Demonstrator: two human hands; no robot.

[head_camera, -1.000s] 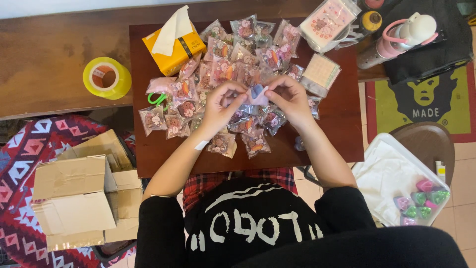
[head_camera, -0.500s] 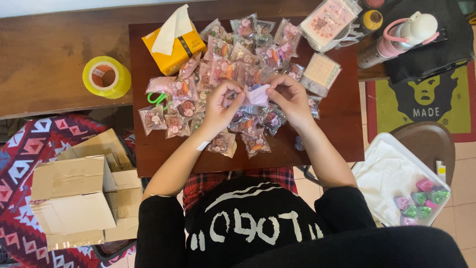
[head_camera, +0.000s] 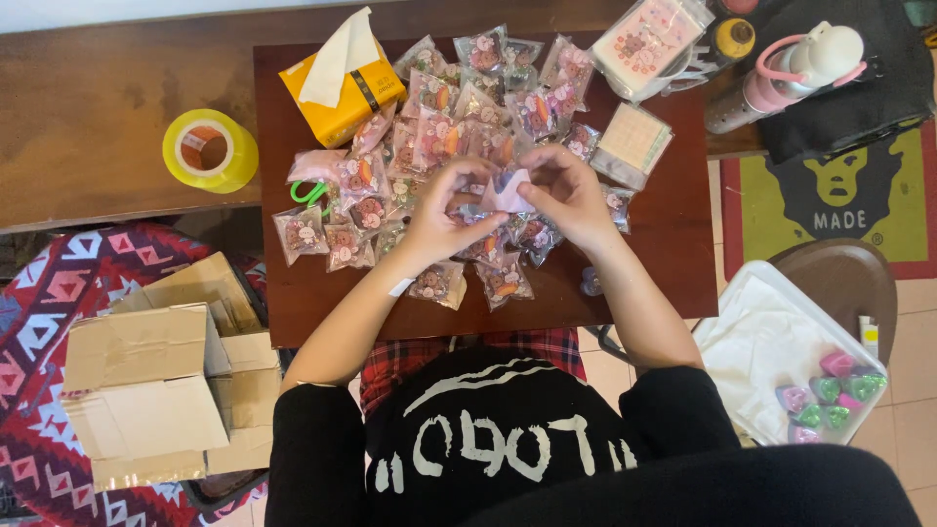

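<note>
L hand (head_camera: 439, 210) & R hand (head_camera: 566, 190) both pinched on small pink packet (head_camera: 508, 192) over table (head_camera: 673, 273).

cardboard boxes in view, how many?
2, maybe more hidden. One open cardboard box sits on the floor left of the person; a second cardboard box lies just behind it, partly covered.

table (head_camera: 322, 293): dark wood | on it: packets (head_camera: 459, 127), tissue box (head_camera: 342, 93), scissors (head_camera: 307, 192)
</note>
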